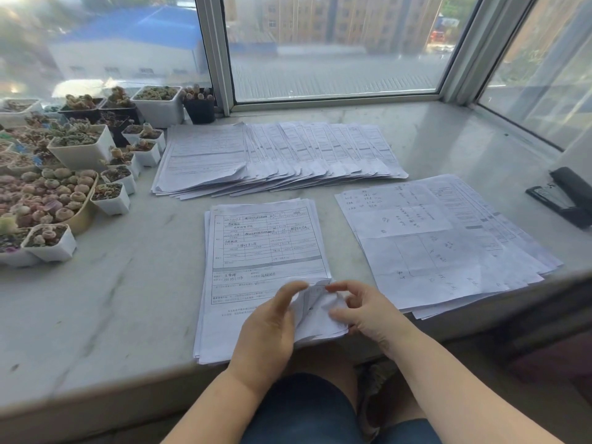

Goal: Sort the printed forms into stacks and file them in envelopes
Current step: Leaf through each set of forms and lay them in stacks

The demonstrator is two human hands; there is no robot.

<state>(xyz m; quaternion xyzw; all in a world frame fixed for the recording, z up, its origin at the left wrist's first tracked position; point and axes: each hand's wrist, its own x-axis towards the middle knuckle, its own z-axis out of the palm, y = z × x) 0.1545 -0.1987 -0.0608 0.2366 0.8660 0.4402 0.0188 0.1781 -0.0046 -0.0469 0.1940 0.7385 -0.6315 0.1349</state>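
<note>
1. Marble window-ledge surface [134,315], daylight through the glass; succulent pots [80,145] crowd the far left, black stapler [567,197] at the right edge.
2. Three paper groups on it: fanned row of forms [288,155] along the back near the window, a looser stack [442,245] at right with sheets lying blank or handwritten side up, and the working stack [262,251] dead centre, directly ahead of the person.
3. Working stack lies with its long axis running away from the person; near end overhangs the ledge slightly.
4. Left hand [269,328] rests on the stack's near right part, thumb up against the curled corner [315,302], fingers under or behind the lifted sheets; looks like it's gripping them.
5. Right hand [362,312] comes in from the right, thumb and forefinger pinching at the same curled corner.
6. Key relation: that corner sits between the two hands, at the stack's near right; right hand is placed to peel, left to pin the rest.
7. Judgement: separating the top sheet to route it to a stack. No envelopes in view, so filing hasn't started.
8. Risk: pulling two sheets at once.
</note>
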